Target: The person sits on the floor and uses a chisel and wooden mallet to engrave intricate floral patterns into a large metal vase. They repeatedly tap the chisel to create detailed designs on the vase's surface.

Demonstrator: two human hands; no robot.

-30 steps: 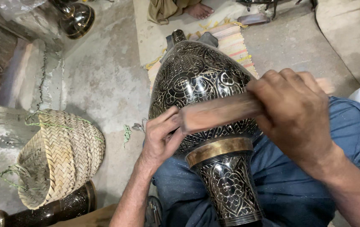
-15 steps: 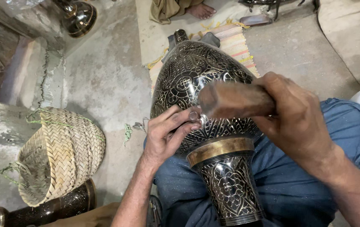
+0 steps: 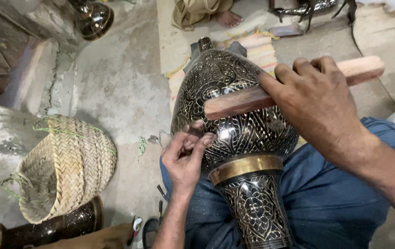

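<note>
A large black metal vase (image 3: 234,115) with fine silver engraving and a brass band lies across my lap, its neck pointing toward me. My right hand (image 3: 315,99) grips a wooden stick (image 3: 239,102) raised just above the vase's belly. My left hand (image 3: 186,154) rests against the vase's left side, fingers pinched on a small thin tool pressed to the engraved surface; the tool is mostly hidden by the fingers.
A woven straw basket (image 3: 63,168) lies on the concrete floor at left. Another dark engraved vessel (image 3: 45,228) lies below it, and a shiny one (image 3: 93,18) at top. Another person's foot (image 3: 227,18) and a striped mat (image 3: 262,48) are beyond the vase. Small tools (image 3: 158,216) lie by my knee.
My right hand has lifted the wooden stick up and to the right, away from the left hand's tool. The left hand stays pinched against the vase.
</note>
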